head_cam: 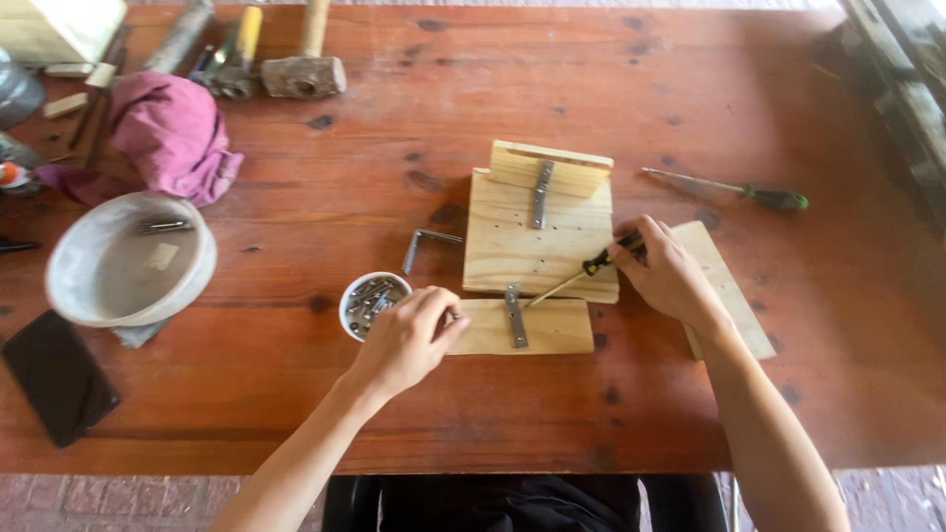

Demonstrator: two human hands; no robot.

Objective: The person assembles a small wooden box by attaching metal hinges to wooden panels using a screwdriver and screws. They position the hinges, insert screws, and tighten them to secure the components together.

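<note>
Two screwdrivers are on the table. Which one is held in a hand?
The black-and-yellow-handled screwdriver, gripped by the right hand over the wooden boards. The green-handled screwdriver lies untouched farther right.

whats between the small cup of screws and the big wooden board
In the head view, a bent metal L-bracket lies on the table between the small cup of screws and the wooden board, nearer the board's left edge.

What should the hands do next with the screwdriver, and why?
Probably steady the front plank with the left hand while the right hand turns the screwdriver: its tip already sits at the metal bracket joining the planks.
</note>
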